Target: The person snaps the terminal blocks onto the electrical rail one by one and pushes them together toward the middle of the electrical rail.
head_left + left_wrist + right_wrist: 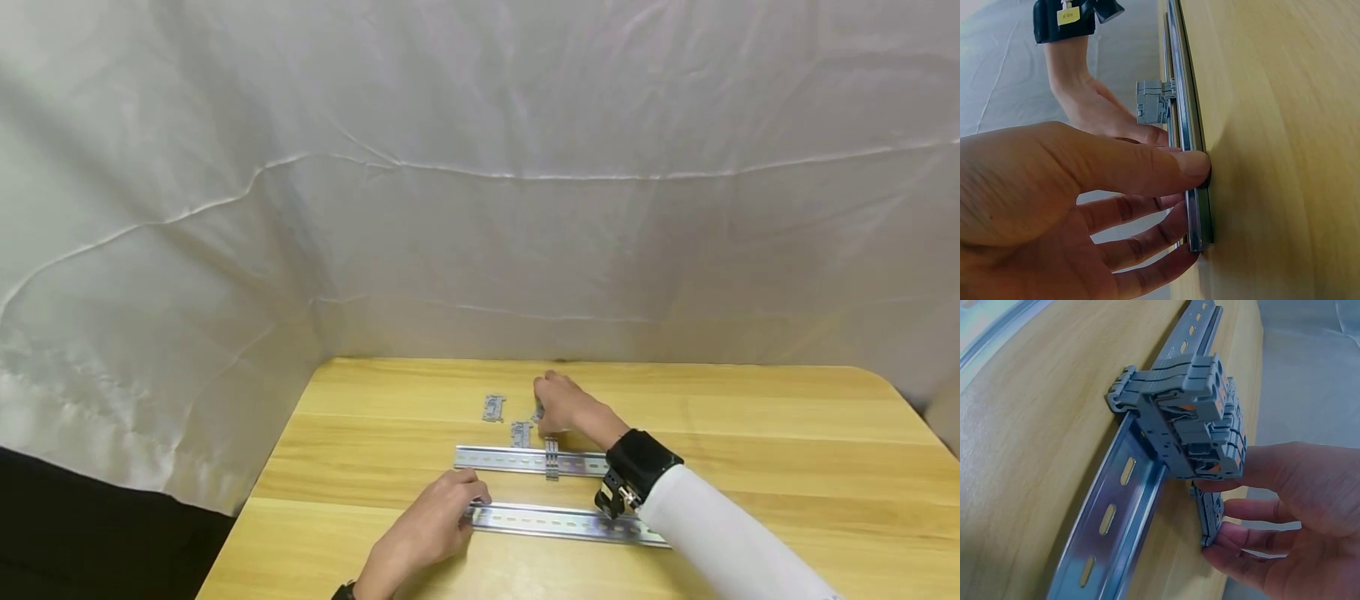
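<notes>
My left hand (432,518) grips the left end of the near slotted metal DIN rail (555,522), thumb on the near edge and fingers on the far one. Beyond it lies a second DIN rail (495,458), which carries several grey terminal blocks (1179,412) clipped side by side. Behind that rail my right hand (564,406) reaches down and pinches a loose grey terminal block (1210,515) between its fingertips and thumb; the thumb is partly hidden by the clipped blocks. Left of this hand another terminal block (521,434) lies flat close to the far rail.
One more loose terminal block (492,407) lies farther back and left on the wooden table (750,433). Pale cloth (480,242) hangs behind the table and along its left side. My right forearm crosses over the right part of both rails.
</notes>
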`<control>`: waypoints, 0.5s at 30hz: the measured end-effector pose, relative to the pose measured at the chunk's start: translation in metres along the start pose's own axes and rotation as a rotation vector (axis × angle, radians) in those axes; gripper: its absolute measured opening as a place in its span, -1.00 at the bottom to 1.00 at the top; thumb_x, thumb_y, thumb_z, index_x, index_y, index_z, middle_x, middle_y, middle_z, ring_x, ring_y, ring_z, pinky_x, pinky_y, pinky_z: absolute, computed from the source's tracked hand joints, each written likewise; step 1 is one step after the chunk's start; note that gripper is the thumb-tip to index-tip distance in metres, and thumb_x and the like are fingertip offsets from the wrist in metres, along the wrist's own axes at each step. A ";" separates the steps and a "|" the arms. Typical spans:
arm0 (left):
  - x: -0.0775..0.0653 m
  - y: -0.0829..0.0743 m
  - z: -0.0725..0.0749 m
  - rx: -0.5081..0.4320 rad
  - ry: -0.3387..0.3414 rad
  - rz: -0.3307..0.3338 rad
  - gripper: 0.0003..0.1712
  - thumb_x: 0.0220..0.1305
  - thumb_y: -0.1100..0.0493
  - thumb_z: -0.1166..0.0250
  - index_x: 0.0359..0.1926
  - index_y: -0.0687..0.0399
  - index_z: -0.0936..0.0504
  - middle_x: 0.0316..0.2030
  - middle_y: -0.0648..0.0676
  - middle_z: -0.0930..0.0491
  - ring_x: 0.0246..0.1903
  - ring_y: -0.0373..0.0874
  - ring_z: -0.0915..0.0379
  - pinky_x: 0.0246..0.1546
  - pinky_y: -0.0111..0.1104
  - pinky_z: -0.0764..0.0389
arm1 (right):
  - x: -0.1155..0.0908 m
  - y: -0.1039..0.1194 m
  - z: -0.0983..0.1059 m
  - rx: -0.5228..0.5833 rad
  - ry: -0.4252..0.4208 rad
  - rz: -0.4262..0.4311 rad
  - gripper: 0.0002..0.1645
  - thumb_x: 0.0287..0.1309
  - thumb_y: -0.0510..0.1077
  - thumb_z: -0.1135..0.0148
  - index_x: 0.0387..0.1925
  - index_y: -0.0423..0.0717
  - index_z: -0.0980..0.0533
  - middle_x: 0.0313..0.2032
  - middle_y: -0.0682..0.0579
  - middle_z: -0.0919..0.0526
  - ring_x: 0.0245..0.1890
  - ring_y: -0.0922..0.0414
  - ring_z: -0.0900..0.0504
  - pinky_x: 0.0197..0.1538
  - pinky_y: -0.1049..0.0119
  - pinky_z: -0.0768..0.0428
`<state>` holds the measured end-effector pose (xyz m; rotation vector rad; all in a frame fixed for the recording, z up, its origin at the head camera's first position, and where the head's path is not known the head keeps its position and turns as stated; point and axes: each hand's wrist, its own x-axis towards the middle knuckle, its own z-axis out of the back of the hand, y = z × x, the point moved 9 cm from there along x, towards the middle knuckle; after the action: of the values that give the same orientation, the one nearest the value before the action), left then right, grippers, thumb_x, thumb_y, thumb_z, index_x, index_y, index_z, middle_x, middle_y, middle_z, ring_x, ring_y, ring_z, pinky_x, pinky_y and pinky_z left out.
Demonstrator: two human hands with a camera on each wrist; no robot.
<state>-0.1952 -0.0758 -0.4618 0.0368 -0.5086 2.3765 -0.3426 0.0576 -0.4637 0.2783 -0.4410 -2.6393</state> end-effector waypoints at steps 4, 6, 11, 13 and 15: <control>0.000 0.001 0.000 0.005 0.007 0.009 -0.66 -0.14 0.47 -0.41 -0.27 0.10 -0.70 -0.28 -0.04 -0.59 -0.24 -0.18 -0.49 -0.22 -0.36 -0.65 | -0.002 -0.004 0.002 -0.011 -0.023 0.001 -0.54 -0.24 -0.21 -0.58 -0.27 -0.24 -0.53 -0.31 -0.06 -0.47 -0.33 0.02 -0.44 -0.30 0.18 -0.59; 0.000 0.002 0.000 0.008 0.011 0.009 -0.66 -0.14 0.47 -0.41 -0.27 0.10 -0.70 -0.28 -0.04 -0.59 -0.24 -0.17 -0.49 -0.21 -0.36 -0.65 | -0.003 -0.007 0.003 -0.016 -0.039 0.013 -0.55 -0.26 -0.22 -0.59 -0.29 -0.23 -0.54 -0.31 -0.06 -0.49 -0.32 0.02 -0.46 -0.29 0.19 -0.61; -0.001 0.003 -0.001 0.009 0.016 0.002 -0.65 -0.15 0.48 -0.39 -0.26 0.12 -0.70 -0.27 -0.03 -0.59 -0.23 -0.16 -0.49 -0.18 -0.34 -0.65 | -0.009 -0.017 0.013 -0.005 -0.096 0.033 -0.54 -0.31 -0.26 -0.58 -0.29 -0.25 -0.55 -0.30 -0.08 -0.52 -0.31 0.02 -0.49 -0.29 0.21 -0.64; -0.001 0.004 -0.002 0.005 0.013 -0.001 -0.65 -0.15 0.48 -0.39 -0.26 0.12 -0.69 -0.27 -0.03 -0.58 -0.22 -0.15 -0.50 -0.16 -0.33 -0.66 | -0.017 -0.022 0.024 0.014 -0.141 0.036 -0.50 -0.30 -0.26 -0.56 -0.22 -0.31 -0.56 -0.23 -0.14 -0.54 -0.30 0.00 -0.50 -0.28 0.21 -0.66; 0.000 0.005 -0.002 0.000 0.015 0.000 -0.64 -0.14 0.48 -0.39 -0.25 0.13 -0.69 -0.26 -0.03 -0.58 -0.21 -0.15 -0.50 -0.16 -0.32 -0.66 | -0.028 -0.026 0.037 0.038 -0.188 0.034 -0.45 -0.25 -0.23 -0.54 -0.13 -0.34 -0.56 -0.15 -0.19 -0.54 -0.26 -0.01 -0.52 -0.27 0.19 -0.67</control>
<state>-0.1981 -0.0785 -0.4656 0.0195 -0.5020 2.3745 -0.3383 0.1021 -0.4352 0.0330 -0.5518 -2.6364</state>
